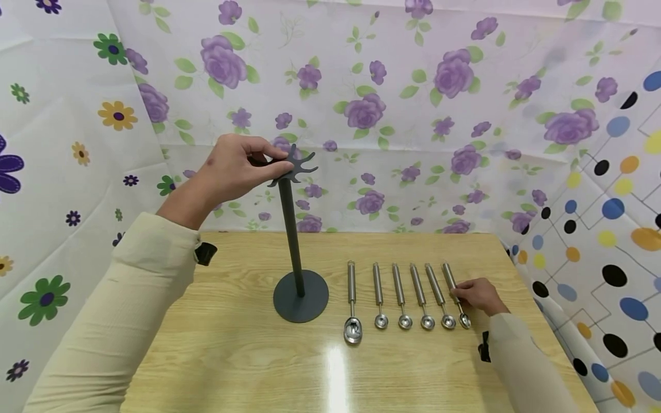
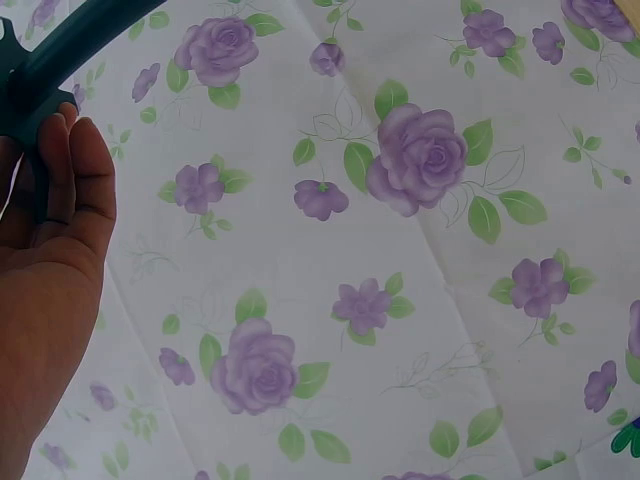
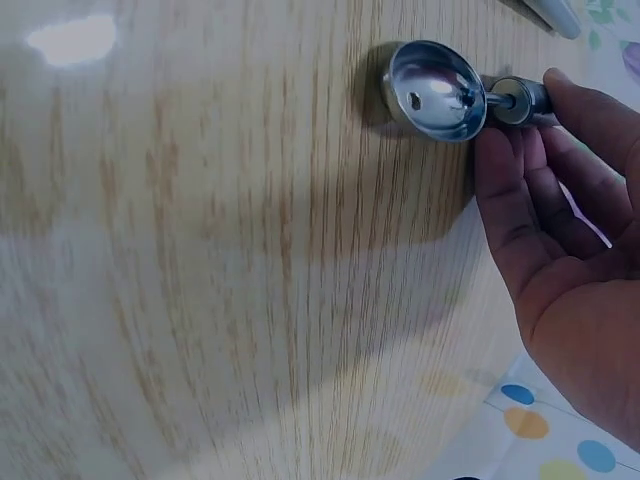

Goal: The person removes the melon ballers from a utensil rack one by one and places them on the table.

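A dark stand [image 1: 290, 229] rises from a round base, with curved hooks [image 1: 299, 166] spreading at its top. My left hand [image 1: 234, 166] pinches one of these hooks between thumb and fingers; in the left wrist view the fingers [image 2: 88, 165] curl at the hook beside the pole [image 2: 85, 45]. Over at the right, my right hand [image 1: 480, 295] grips the handle of the rightmost melon baller [image 1: 449, 275]. Its round steel bowl [image 3: 432, 90], with a small hole, sits close over the wood in the right wrist view. That hand's thumb and fingers [image 3: 505, 190] flank the handle.
Left of the held one, several similar melon ballers [image 1: 416, 285] lie in a row, handles pointing away. A larger scoop [image 1: 353, 330] with an oval bowl lies nearest the stand. Flowered cloth [image 1: 392, 143] hangs behind the wooden table [image 1: 248, 355], and dotted cloth [image 1: 594, 246] at the right.
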A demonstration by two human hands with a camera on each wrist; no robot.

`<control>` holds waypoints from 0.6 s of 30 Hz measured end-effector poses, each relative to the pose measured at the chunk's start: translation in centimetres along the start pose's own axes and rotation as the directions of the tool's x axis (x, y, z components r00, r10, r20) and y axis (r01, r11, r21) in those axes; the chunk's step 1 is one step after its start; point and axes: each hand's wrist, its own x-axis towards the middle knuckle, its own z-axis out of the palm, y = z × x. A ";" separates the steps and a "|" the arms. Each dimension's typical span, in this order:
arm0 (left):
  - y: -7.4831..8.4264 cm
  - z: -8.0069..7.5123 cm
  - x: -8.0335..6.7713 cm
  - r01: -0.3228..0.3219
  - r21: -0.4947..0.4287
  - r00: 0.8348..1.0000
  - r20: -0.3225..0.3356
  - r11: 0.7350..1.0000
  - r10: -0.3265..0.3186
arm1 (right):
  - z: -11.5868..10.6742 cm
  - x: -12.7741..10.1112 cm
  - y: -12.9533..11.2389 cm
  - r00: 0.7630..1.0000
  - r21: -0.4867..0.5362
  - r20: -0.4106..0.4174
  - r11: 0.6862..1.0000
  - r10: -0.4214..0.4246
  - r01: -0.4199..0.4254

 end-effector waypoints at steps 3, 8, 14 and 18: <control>0.0 0.0 0.0 0.003 -0.002 1.000 0.002 1.000 -0.003 | 0.1 -0.1 -0.2 1.000 -0.020 -0.008 1.000 0.006 -0.006; 0.0 0.0 0.0 0.005 -0.003 1.000 0.004 1.000 -0.005 | 0.2 -0.3 -0.2 1.000 -0.061 -0.014 0.998 0.001 -0.002; 0.0 -0.1 0.0 -0.011 0.000 1.000 0.003 1.000 0.011 | 0.3 -0.3 -0.1 1.000 -0.075 -0.019 0.997 0.005 -0.006; -0.2 -0.1 -0.2 -0.031 0.005 0.999 -0.012 1.000 0.031 | 0.2 -0.1 -0.1 1.000 -0.073 -0.004 0.997 0.006 -0.006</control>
